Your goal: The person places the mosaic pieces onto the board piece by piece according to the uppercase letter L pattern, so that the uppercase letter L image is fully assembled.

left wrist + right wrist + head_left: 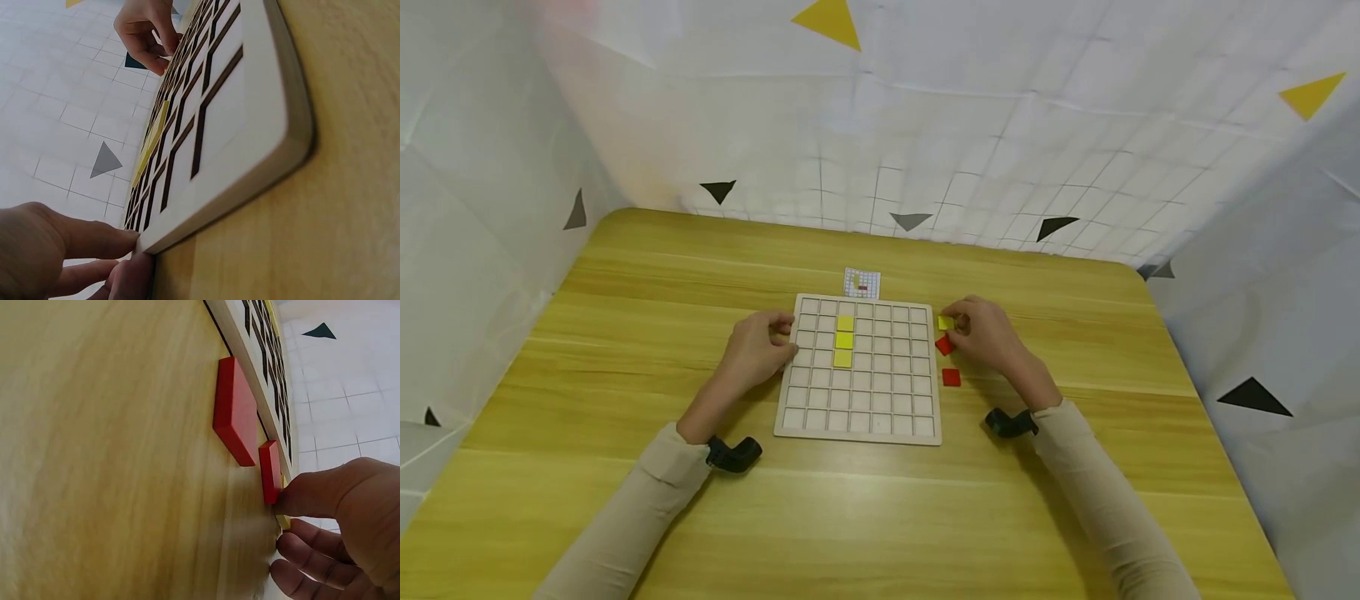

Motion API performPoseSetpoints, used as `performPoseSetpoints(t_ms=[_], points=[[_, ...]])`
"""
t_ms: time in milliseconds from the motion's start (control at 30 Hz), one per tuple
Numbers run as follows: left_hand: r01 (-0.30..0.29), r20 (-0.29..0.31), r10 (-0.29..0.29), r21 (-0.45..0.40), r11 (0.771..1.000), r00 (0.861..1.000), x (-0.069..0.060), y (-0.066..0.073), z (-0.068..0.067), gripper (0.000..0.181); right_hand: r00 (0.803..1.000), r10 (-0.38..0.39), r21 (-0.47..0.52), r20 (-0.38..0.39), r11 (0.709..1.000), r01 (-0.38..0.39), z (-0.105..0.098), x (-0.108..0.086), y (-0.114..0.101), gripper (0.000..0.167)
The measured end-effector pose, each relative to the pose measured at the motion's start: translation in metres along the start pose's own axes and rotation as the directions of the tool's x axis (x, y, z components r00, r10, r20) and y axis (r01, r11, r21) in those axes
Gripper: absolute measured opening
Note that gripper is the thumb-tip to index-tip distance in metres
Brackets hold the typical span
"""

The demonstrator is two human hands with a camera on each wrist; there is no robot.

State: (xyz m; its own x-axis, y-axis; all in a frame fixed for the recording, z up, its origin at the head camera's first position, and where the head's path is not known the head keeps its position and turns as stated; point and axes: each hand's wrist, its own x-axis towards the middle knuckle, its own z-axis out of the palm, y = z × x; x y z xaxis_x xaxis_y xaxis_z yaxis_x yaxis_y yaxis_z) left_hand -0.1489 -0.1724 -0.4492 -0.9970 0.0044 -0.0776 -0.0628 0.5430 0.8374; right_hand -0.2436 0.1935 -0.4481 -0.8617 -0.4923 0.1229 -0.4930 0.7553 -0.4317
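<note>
A pale wooden grid board lies flat on the table, with several yellow square tiles in one column of its cells. My left hand grips the board's left edge between thumb and fingers. Just off the right edge, my right hand pinches a loose yellow tile between thumb and fingers. A red tile lies right by that thumb, turned at an angle. Nearer the body is a second red tile, flat on the table. The right fingers partly cover the yellow tile in the right wrist view.
A small printed card with a coloured grid pattern lies against the board's far edge. The wood-grain table extends around the board. White sheets with triangles hang behind and beside it. Each wrist wears a dark camera mount.
</note>
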Motion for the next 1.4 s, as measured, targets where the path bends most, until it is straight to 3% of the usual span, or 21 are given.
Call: performPoseSetpoints(t_ms=[567,1167,1400], points=[[-0.009,0.001,0.009,-0.015,1.0,1.0,0.0,-0.001,0.0,0.047,0.996,0.092,0.001,-0.018,0.996,-0.092,-0.012,-0.007,0.001,0.031],[-0.018,-0.003,0.018,-0.005,1.0,1.0,0.0,-0.002,0.0,0.047,0.995,0.103,0.011,-0.016,0.995,-0.103,-0.019,-0.029,0.008,0.029],[-0.028,-0.005,0.028,-0.003,1.0,1.0,-0.001,-0.001,0.001,0.046,0.995,0.094,-0.031,0.026,0.995,-0.093,-0.021,-0.03,0.009,0.027]])
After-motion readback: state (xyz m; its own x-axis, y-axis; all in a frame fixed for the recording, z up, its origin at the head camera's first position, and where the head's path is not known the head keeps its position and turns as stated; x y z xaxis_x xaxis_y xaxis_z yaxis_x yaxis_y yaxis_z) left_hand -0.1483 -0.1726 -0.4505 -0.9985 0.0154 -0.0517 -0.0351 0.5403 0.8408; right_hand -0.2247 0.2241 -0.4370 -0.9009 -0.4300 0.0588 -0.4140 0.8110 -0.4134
